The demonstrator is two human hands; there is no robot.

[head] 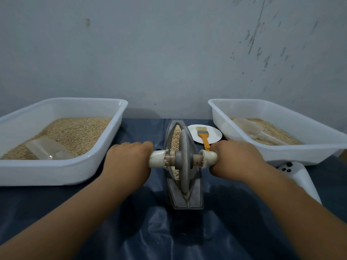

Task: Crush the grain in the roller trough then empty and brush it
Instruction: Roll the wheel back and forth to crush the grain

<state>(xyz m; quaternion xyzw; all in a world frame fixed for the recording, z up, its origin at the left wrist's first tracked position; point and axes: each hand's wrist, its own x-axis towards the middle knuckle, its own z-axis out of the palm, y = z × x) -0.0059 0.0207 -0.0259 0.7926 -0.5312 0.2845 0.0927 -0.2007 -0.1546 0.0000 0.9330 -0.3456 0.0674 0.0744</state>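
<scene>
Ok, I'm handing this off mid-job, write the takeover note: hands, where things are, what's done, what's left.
Left hand grips the roller's left handle; right hand grips the right handle.
Roller wheel stands in the trough, at mid-table between the bins, with grain in it.
Brush lies on the white plate behind the right hand.
Left bin and right bin each hold grain and a clear scoop.
Done: trough loaded, hands on the roller.
Left: finish crushing, empty the trough, brush it.

Both hands, left hand [129, 158] and right hand [234, 158], grip the roller [183, 160] handles; the wheel stands in the grain-filled trough [197, 186].
</scene>
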